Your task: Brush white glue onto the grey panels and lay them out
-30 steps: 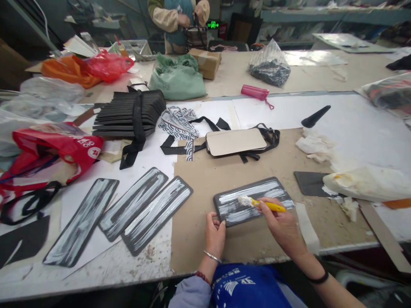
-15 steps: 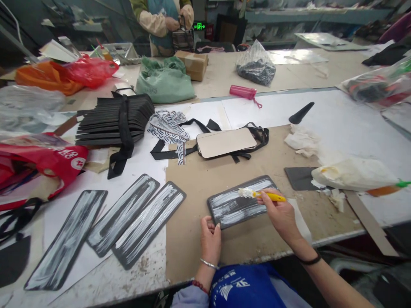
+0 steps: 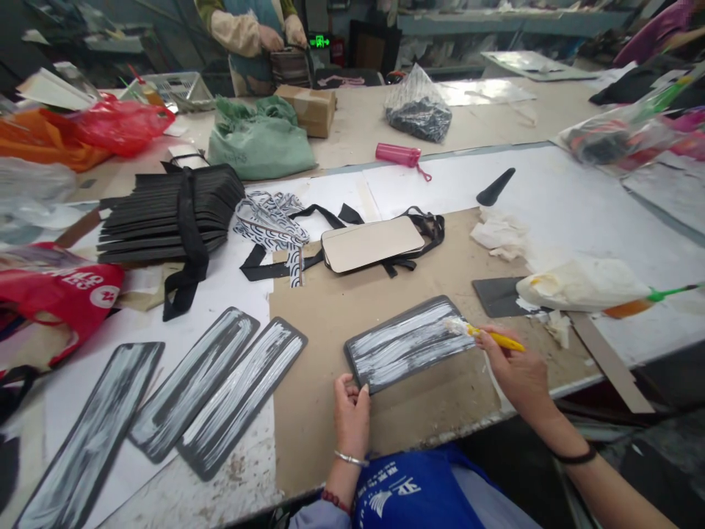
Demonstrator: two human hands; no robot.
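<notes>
A cluttered workroom stretched behind a wide tabletop (image 3: 231, 457), with a brown sheet (image 3: 308, 426) laid in front of you. Your hands were apart from each other. Your left hand (image 3: 352, 413) gripped the lower left corner of a dark panel (image 3: 407, 344), which lay over the sheet just right of the frame's centre. Your right hand (image 3: 518, 373) was closed around a yellow-handled brush (image 3: 500, 339), its white-smeared bristles at the panel's right end.

That stroke was the fresh change: half a second earlier the bristles had been near the panel's middle, where a darker band showed. White streaks now ran along most of its length, so I judged the coat nearly across, though thin patches showed through.

Farther out, three streaked panels (image 3: 192, 386) lay at lower left, a strapped black stack (image 3: 165, 213) at left, and a beige board (image 3: 374, 246) above your panel. A pale, crusted container (image 3: 584, 285) lay at right.

Against the earlier frame, the whole view had slid leftward, more of a purple sleeve (image 3: 658, 33) showed at upper right, and the three streaked panels kept their arrangement.
</notes>
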